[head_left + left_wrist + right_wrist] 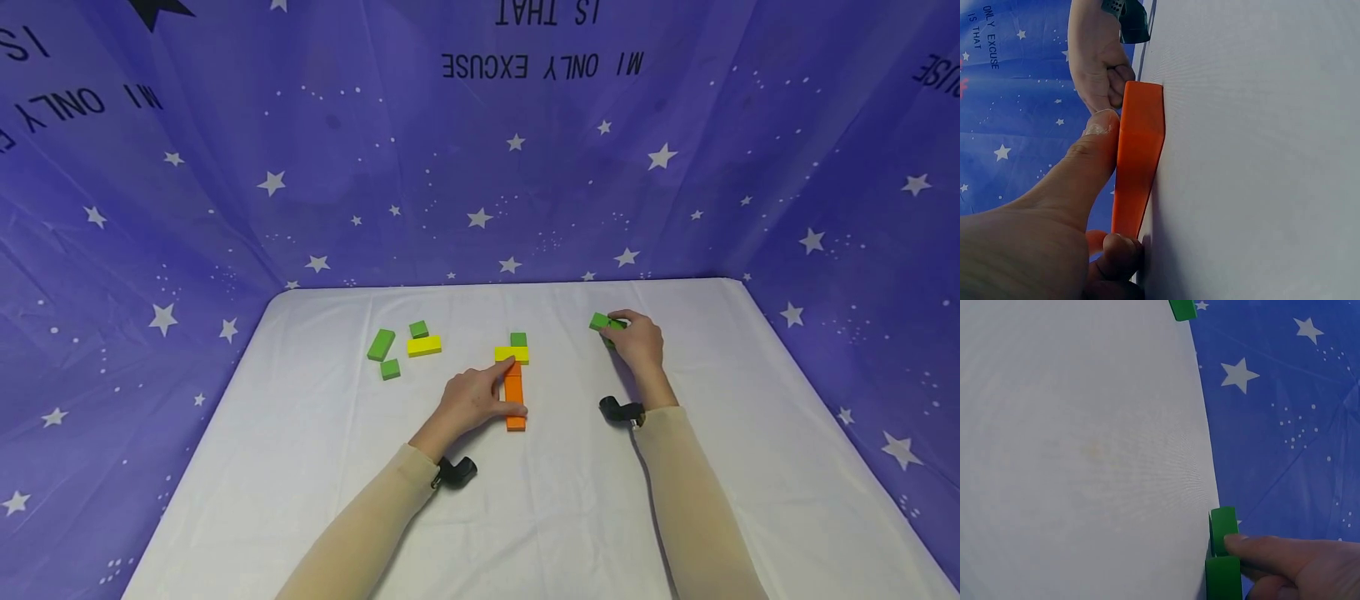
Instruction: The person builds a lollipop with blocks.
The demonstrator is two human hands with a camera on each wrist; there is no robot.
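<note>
My left hand [471, 395] reaches over a line of orange blocks [513, 389], thumb at the near end and index finger by the far end. In the left wrist view the thumb lies along an orange block [1138, 147], with curled fingers at its other end. A yellow block [512, 354] crosses the top of the line, and a small green block [518, 339] sits behind it. At the back right, my right hand [636, 340] pinches a green block [1224, 528] beside another green block [1224, 578]; the fingers partly hide this pair in the head view.
On the left of the white table [300, 467] lie a long green block [381, 344], two small green blocks [390, 369] and a yellow block [424, 346]. A purple star-patterned cloth [420, 183] stands behind and at both sides. Black wrist cameras [457, 472] hang under both wrists.
</note>
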